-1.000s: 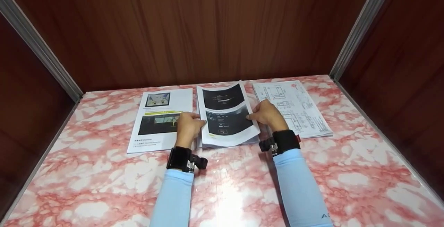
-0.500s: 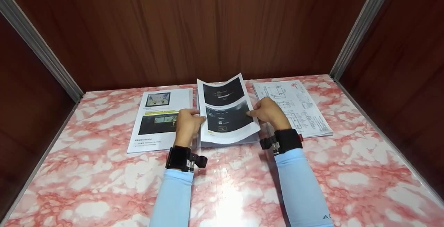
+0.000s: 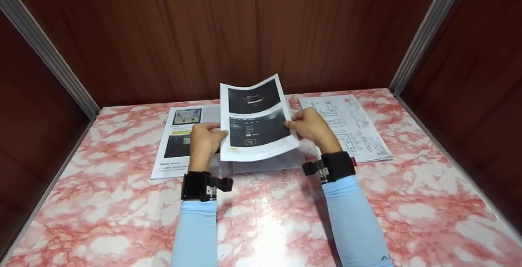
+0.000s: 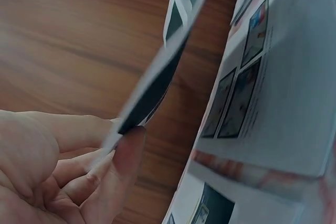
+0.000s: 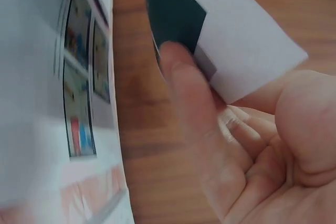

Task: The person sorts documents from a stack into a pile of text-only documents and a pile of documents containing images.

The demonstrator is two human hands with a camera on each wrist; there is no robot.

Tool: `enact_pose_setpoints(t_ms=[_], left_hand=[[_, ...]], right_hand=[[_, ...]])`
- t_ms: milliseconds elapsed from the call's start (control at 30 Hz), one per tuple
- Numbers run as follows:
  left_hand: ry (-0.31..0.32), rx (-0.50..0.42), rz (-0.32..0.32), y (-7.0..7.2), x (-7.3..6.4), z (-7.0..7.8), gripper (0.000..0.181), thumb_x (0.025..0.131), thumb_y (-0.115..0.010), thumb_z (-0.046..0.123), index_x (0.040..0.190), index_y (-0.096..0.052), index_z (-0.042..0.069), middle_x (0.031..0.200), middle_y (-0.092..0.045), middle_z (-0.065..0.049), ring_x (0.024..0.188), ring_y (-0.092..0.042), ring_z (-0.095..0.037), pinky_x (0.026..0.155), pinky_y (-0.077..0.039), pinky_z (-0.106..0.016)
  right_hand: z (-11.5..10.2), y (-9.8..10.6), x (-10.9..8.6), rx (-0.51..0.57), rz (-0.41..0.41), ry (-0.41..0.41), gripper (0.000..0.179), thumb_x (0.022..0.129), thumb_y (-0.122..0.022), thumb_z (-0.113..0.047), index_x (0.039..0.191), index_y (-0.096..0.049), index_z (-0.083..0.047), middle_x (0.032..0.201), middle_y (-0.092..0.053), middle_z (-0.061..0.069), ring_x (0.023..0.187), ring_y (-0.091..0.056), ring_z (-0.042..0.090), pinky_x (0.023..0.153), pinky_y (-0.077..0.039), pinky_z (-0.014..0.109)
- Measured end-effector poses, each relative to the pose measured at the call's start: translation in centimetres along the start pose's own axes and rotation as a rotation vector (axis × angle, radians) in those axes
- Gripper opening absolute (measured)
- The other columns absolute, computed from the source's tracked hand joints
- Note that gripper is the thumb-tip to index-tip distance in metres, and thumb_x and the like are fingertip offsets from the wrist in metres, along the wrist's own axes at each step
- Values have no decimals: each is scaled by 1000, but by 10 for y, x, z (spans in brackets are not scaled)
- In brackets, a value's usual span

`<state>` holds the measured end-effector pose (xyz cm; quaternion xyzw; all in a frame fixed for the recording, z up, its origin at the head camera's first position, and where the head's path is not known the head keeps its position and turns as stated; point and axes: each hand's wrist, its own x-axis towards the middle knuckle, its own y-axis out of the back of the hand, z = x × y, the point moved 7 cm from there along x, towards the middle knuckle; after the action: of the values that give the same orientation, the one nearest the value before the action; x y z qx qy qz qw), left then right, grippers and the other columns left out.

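A printed paper sheet [image 3: 257, 130] with two dark pictures is raised over the middle of the table, bowed along its length. My left hand [image 3: 205, 141] pinches its left edge between thumb and fingers. On the opposite edge, my right hand [image 3: 314, 128] grips the sheet the same way. Beneath it lies the middle paper stack [image 3: 267, 165], mostly hidden in the head view; its top page [image 4: 299, 103] with small pictures shows in the left wrist view. Seen by the right wrist camera, the held sheet [image 5: 247, 40] curves up from the thumb and fingers.
To the left lies a paper stack [image 3: 169, 171] with colour pictures, partly covered by the left hand and sheet. A stack of line drawings [image 3: 363, 132] is at the right. Dark wood panels [image 3: 261, 34] enclose the marbled table [image 3: 122, 218] at the back and sides.
Both hands have lifted the sheet off the middle stack. It has risen and shifted left, the left hand moving left with it and now overlapping the left stack.
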<state>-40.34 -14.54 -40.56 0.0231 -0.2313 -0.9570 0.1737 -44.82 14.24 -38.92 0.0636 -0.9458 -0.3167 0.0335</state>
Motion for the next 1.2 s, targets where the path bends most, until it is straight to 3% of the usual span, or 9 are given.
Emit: enact_pose_setpoints(t_ms=[167,467,633,800,900,1000,1200], left_hand=[[23,-45,25,13,1,-7,33,76,-70,15,108,-68,8,97,-71,-12,82,-65,-20,72,-51,-30],[62,-105,85,48,6,-13,34,79,-68,15,112,-67,11,100,-69,-11,82,-62,-18,71,-47,-26],[78,-83,119,82,12,-22,34,81,-67,17,115,-66,12,104,-68,-11,85,-62,-16,72,-47,-23],[106,20,191,125,18,-43,35,81,-68,23,115,-66,16,109,-69,-9,90,-62,-14,75,-44,-21],[133,32,229,144,21,-57,35,80,-69,24,114,-67,17,109,-69,-8,91,-61,-13,78,-43,-21],[162,11,256,153,23,-70,34,79,-70,22,112,-68,14,110,-68,-9,95,-59,-14,81,-43,-23],[185,-31,292,154,26,-87,34,78,-70,19,110,-68,8,116,-65,-13,106,-56,-19,90,-42,-28]], right_hand=[[-17,-14,-2,24,23,73,17,82,-66,-22,84,-71,-5,67,-61,3,53,-56,10,50,-49,25],[-40,-38,-3,33,43,74,16,80,-60,-21,81,-69,-8,69,-63,3,52,-61,11,51,-52,27],[-58,-64,0,112,11,93,14,82,-63,-21,81,-67,-7,66,-62,1,52,-60,11,51,-52,27],[-81,-99,3,190,-25,124,13,83,-64,-17,81,-68,-5,65,-62,3,52,-61,13,52,-54,28],[-91,-121,3,284,-60,123,12,82,-60,-10,85,-67,0,68,-62,7,56,-65,19,55,-56,32],[-92,-139,2,346,-77,101,13,81,-57,-5,88,-65,4,70,-62,9,62,-68,27,57,-56,36],[-83,-160,3,287,-53,71,9,81,-63,-8,84,-67,-1,71,-66,8,65,-69,30,57,-56,35]])
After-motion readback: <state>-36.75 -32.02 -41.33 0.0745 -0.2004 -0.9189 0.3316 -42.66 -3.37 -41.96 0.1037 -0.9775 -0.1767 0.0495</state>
